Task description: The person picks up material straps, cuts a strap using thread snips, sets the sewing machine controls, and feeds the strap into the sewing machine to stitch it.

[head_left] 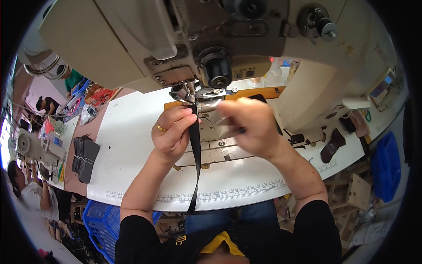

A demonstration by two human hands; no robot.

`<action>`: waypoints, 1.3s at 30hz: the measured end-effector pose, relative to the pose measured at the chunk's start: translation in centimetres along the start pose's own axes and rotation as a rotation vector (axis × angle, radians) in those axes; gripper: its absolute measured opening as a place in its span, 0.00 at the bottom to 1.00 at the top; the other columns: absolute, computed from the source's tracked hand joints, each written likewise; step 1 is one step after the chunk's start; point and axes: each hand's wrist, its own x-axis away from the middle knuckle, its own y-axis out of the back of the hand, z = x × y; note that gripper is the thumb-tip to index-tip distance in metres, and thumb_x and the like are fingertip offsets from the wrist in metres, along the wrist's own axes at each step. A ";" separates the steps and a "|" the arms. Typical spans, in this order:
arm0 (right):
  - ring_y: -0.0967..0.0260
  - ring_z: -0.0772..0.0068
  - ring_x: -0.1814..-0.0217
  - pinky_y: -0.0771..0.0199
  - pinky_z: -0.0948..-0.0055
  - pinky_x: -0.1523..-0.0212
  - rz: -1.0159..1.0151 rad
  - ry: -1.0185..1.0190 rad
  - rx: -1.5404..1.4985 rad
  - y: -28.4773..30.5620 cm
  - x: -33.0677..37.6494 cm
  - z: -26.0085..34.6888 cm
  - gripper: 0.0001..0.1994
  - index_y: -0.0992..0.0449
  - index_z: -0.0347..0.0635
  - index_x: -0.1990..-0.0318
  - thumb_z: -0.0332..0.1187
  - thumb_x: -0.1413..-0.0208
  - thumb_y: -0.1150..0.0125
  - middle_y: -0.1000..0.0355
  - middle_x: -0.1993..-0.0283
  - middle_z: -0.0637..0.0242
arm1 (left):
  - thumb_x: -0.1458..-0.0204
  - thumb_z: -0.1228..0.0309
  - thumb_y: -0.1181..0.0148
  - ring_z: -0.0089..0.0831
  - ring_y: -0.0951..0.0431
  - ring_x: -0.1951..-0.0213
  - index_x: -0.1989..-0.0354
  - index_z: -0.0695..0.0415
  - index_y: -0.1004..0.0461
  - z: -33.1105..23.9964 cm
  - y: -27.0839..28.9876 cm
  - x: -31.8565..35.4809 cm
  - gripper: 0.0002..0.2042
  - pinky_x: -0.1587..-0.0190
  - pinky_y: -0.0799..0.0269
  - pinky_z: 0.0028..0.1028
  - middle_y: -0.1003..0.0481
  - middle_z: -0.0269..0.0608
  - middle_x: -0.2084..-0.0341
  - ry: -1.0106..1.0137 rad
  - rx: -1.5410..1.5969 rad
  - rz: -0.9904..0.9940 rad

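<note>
My left hand (pixel 172 132), with a ring on one finger, pinches a narrow black strap (pixel 196 154) just in front of the presser foot (pixel 187 93) of a large beige sewing machine (pixel 105 39). The strap runs down from my fingertips across the white table and hangs over its front edge. Close by on the right, my right hand (pixel 252 127) is curled and smeared by motion, beside the machine's metal bed. A blurred greyish shape with a dark tip shows at its fingers; its kind cannot be made out. The strap's far end is hidden at the foot.
A measuring scale (pixel 237 192) runs along the front edge of the white table (pixel 123 132). A tied bundle of grey pieces (pixel 86 159) lies left; a dark cut piece (pixel 333 145) lies right. Blue baskets (pixel 99 224) stand below. Other people (pixel 39 193) are at far left.
</note>
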 end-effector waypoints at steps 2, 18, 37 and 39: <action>0.36 0.79 0.76 0.35 0.79 0.73 -0.395 -0.149 -0.043 1.0 0.8 0.3 0.13 0.30 0.38 0.58 0.21 0.54 0.42 0.33 0.74 0.71 | 0.63 0.89 0.43 0.36 0.24 0.68 0.68 0.60 0.25 -0.1 0.0 0.0 0.13 0.65 0.25 0.27 0.27 0.42 0.68 0.000 -0.003 -0.001; 0.37 0.68 0.44 0.30 0.74 0.50 -0.347 -0.166 -0.355 2.0 -2.4 -4.8 0.20 0.38 0.39 0.46 0.30 0.47 0.42 0.39 0.48 0.65 | 0.63 0.90 0.42 0.39 0.25 0.64 0.69 0.64 0.26 -0.5 -0.5 -0.4 0.12 0.62 0.23 0.28 0.29 0.46 0.67 0.020 -0.068 0.030; 0.27 0.72 0.74 0.28 0.76 0.76 -0.590 0.049 -0.012 1.0 -3.2 -4.5 0.19 0.29 0.41 0.54 0.21 0.58 0.38 0.28 0.71 0.65 | 0.65 0.88 0.38 0.40 0.25 0.64 0.69 0.62 0.26 -0.6 -0.4 -0.2 0.13 0.62 0.25 0.29 0.27 0.45 0.69 0.053 -0.098 0.012; 0.26 0.72 0.75 0.28 0.77 0.75 -0.534 0.076 -0.042 1.1 -3.1 -4.4 0.20 0.30 0.41 0.53 0.22 0.58 0.38 0.27 0.70 0.65 | 0.65 0.88 0.38 0.40 0.25 0.64 0.69 0.62 0.26 -0.5 -0.3 -0.2 0.12 0.62 0.26 0.30 0.27 0.45 0.69 0.050 -0.104 0.014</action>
